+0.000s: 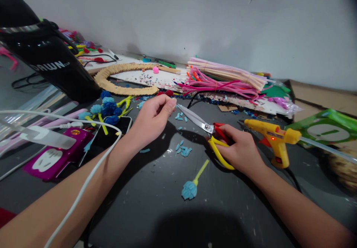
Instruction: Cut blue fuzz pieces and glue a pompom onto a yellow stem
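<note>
My left hand (pixel 156 118) is closed in a pinch above the dark table; what its fingertips hold, if anything, is too small to make out. Wrapped round the handles of a pair of scissors (pixel 195 119) with red and yellow grips is my right hand (pixel 240 147). The blades point up and left, their tips close to my left fingertips. Short light-blue snippets (pixel 184 150) lie on the table under the blades. Nearer to me rests a light-blue fuzzy flower (pixel 189 189) on a yellow-green stem.
A yellow glue gun (pixel 276 138) with a lit red light stands right of my right hand. Pink pipe cleaner bundles (pixel 220 84) lie behind. To the left are blue flowers (pixel 110 108), a purple power strip (pixel 55 155), a white cable (pixel 92 170) over my forearm and a black bottle (pixel 47 51).
</note>
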`<state>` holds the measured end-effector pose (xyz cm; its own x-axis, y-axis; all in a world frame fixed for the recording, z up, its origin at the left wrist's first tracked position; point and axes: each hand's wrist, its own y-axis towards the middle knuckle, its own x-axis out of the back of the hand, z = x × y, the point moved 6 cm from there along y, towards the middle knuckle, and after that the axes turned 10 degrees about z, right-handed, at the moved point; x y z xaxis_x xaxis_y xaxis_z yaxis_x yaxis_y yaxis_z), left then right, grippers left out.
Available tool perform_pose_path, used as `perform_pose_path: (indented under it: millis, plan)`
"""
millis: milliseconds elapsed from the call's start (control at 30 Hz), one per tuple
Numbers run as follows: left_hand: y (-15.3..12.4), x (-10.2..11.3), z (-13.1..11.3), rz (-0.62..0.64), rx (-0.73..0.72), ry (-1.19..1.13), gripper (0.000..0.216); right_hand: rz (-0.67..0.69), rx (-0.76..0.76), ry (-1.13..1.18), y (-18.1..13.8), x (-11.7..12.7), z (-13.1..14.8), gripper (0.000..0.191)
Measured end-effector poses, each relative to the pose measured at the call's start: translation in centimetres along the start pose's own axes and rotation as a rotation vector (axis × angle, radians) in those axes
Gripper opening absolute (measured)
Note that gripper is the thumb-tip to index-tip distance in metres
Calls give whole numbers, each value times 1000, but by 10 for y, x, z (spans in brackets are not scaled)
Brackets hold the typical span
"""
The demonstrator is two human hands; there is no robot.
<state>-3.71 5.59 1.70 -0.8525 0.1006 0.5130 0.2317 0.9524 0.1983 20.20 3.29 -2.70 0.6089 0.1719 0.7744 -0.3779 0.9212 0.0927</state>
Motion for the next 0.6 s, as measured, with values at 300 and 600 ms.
perform_pose_path:
  millis: [300, 600]
  plan:
    - [0, -2, 4, 10, -4, -14, 34, 11, 28, -4, 0, 1, -1, 24]
    - [1, -2, 3, 1, 37, -47, 39, -52, 13, -28, -1, 3, 0, 18]
